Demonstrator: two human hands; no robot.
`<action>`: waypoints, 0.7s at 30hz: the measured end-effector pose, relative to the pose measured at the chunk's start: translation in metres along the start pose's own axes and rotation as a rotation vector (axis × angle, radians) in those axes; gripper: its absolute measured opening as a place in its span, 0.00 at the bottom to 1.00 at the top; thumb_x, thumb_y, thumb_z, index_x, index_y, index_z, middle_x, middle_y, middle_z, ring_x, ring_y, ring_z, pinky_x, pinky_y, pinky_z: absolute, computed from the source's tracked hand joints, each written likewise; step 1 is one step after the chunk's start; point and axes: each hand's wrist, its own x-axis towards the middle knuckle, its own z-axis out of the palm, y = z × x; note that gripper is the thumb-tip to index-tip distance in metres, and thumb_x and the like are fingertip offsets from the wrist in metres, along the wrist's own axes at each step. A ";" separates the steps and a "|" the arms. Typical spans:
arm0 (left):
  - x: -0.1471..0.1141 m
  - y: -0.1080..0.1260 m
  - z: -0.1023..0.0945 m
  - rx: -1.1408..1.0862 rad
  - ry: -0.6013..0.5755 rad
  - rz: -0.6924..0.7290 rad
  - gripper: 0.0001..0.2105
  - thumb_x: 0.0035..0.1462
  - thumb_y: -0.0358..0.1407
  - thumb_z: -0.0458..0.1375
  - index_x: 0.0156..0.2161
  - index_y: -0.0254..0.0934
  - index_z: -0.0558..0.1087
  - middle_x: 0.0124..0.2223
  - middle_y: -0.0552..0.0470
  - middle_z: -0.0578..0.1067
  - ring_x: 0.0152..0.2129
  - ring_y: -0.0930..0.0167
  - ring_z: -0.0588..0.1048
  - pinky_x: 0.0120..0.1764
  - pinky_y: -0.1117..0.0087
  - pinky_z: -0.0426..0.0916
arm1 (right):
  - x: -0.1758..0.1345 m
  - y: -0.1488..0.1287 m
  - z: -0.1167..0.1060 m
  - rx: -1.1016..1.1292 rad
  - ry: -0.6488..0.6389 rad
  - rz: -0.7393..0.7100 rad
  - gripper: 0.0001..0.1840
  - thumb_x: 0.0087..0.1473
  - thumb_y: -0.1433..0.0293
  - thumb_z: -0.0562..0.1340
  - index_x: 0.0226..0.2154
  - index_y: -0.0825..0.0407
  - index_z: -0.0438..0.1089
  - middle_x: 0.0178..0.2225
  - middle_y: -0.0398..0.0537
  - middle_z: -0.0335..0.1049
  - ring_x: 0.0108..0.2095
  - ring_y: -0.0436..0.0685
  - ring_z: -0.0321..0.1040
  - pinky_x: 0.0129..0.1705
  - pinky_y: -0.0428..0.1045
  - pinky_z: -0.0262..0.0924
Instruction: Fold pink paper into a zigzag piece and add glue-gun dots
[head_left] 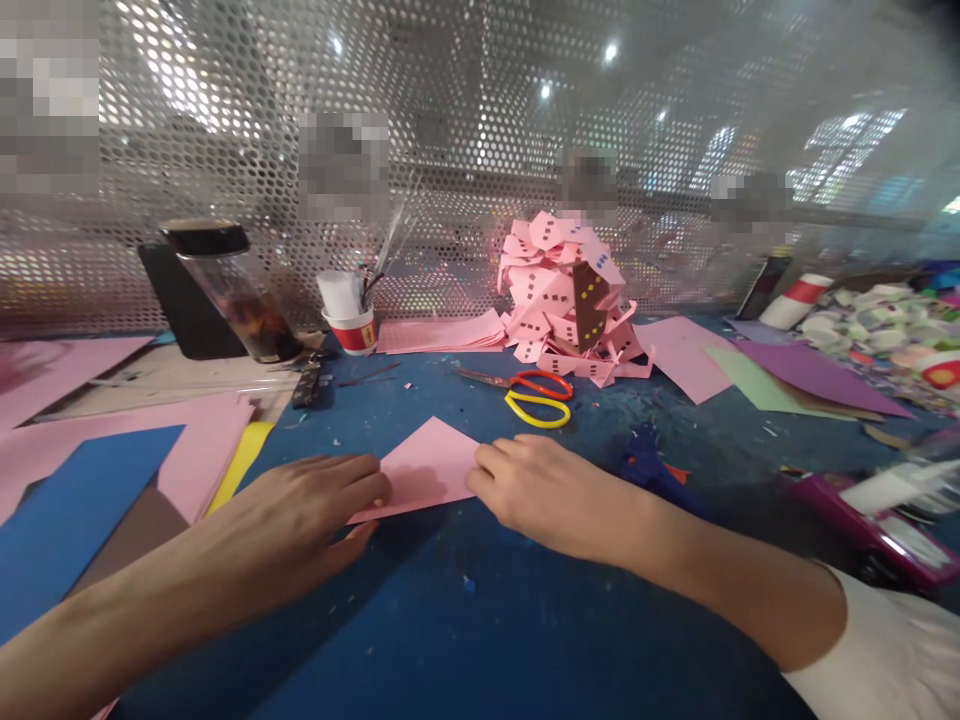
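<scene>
A sheet of pink paper [429, 462], its near edge straight and its far corner pointing away, lies between my hands on the blue table [420, 620]. My left hand [330, 495] grips its left corner, thumb below and fingers on top. The fingers of my right hand [521, 485] are pressed together on the right corner. Just beyond the sheet rest scissors [538, 398] with one red and one yellow handle loop. Behind them stands a heap of pink folded paper pieces [555, 295] marked with small dark squares.
At left are blue paper [82, 500], pink sheets [202, 450] and a tilted bottle [238, 295]. A paper cup [350, 330] stands at the back. At right lie a dark blue object [652, 465], a magenta tool [870, 520], purple paper [817, 375] and heaped paper scraps [877, 315].
</scene>
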 end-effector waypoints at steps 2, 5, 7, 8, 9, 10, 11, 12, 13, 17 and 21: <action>0.001 0.002 0.000 0.021 -0.013 0.039 0.08 0.59 0.31 0.51 0.41 0.42 0.71 0.38 0.52 0.75 0.34 0.67 0.74 0.36 0.65 0.64 | 0.001 0.001 0.001 0.009 0.003 0.006 0.09 0.55 0.82 0.56 0.37 0.55 0.65 0.36 0.51 0.67 0.34 0.57 0.64 0.35 0.53 0.58; 0.003 0.002 0.003 0.046 0.028 0.070 0.09 0.62 0.32 0.48 0.40 0.41 0.71 0.36 0.52 0.74 0.32 0.68 0.73 0.35 0.65 0.63 | 0.001 0.003 0.002 0.021 0.008 0.004 0.07 0.57 0.80 0.56 0.36 0.55 0.65 0.36 0.50 0.67 0.34 0.57 0.64 0.34 0.52 0.58; 0.005 0.002 0.005 0.055 0.056 0.088 0.10 0.64 0.32 0.47 0.37 0.40 0.71 0.34 0.52 0.73 0.30 0.69 0.72 0.34 0.65 0.62 | 0.002 0.004 0.002 0.027 0.011 -0.001 0.06 0.57 0.80 0.56 0.36 0.55 0.65 0.36 0.50 0.67 0.34 0.57 0.64 0.34 0.52 0.57; 0.005 0.002 0.007 0.059 0.067 0.089 0.10 0.64 0.32 0.46 0.36 0.40 0.70 0.33 0.52 0.73 0.29 0.69 0.72 0.34 0.66 0.62 | 0.002 0.004 0.002 0.029 0.013 -0.001 0.06 0.58 0.79 0.56 0.36 0.55 0.66 0.36 0.50 0.67 0.33 0.57 0.64 0.33 0.52 0.57; 0.005 0.001 0.008 0.064 0.072 0.086 0.11 0.64 0.32 0.46 0.35 0.39 0.70 0.33 0.52 0.73 0.29 0.70 0.72 0.34 0.66 0.61 | 0.002 0.003 0.002 0.030 0.015 0.004 0.06 0.58 0.78 0.56 0.36 0.55 0.66 0.36 0.50 0.67 0.33 0.57 0.64 0.33 0.52 0.57; 0.005 0.001 0.009 0.068 0.073 0.082 0.11 0.64 0.31 0.46 0.35 0.39 0.69 0.32 0.52 0.72 0.29 0.70 0.72 0.34 0.66 0.61 | 0.002 0.003 0.002 0.034 0.020 0.013 0.05 0.59 0.77 0.55 0.36 0.55 0.66 0.36 0.50 0.68 0.33 0.57 0.64 0.33 0.53 0.57; 0.005 0.001 0.010 0.072 0.078 0.077 0.11 0.64 0.31 0.46 0.34 0.39 0.69 0.32 0.53 0.72 0.29 0.70 0.72 0.34 0.66 0.61 | 0.002 0.002 0.001 0.039 0.027 0.023 0.05 0.60 0.76 0.55 0.36 0.55 0.67 0.36 0.50 0.68 0.33 0.57 0.64 0.33 0.53 0.57; 0.005 0.001 0.011 0.076 0.080 0.070 0.10 0.64 0.30 0.46 0.34 0.39 0.68 0.32 0.53 0.72 0.30 0.70 0.72 0.34 0.67 0.61 | 0.002 0.002 0.001 0.046 0.035 0.033 0.06 0.61 0.74 0.54 0.36 0.55 0.67 0.36 0.50 0.68 0.34 0.57 0.65 0.33 0.53 0.56; 0.005 0.001 0.011 0.077 0.084 0.063 0.10 0.64 0.30 0.46 0.34 0.39 0.68 0.32 0.53 0.72 0.30 0.70 0.71 0.34 0.67 0.61 | 0.002 0.001 0.002 0.056 0.044 0.040 0.07 0.62 0.73 0.54 0.37 0.55 0.67 0.36 0.50 0.68 0.34 0.57 0.65 0.34 0.53 0.56; 0.006 0.001 0.012 0.040 0.094 0.020 0.08 0.61 0.30 0.48 0.33 0.39 0.68 0.32 0.54 0.71 0.29 0.70 0.70 0.33 0.68 0.60 | 0.004 0.001 0.005 0.079 0.072 0.039 0.09 0.65 0.71 0.52 0.37 0.54 0.67 0.36 0.49 0.68 0.35 0.57 0.64 0.35 0.53 0.55; 0.007 0.004 0.009 -0.031 0.074 -0.053 0.07 0.59 0.29 0.49 0.32 0.39 0.68 0.32 0.54 0.71 0.28 0.71 0.70 0.33 0.69 0.60 | 0.007 0.003 0.010 0.063 0.098 0.017 0.11 0.66 0.71 0.52 0.35 0.54 0.67 0.36 0.49 0.68 0.37 0.58 0.64 0.37 0.53 0.54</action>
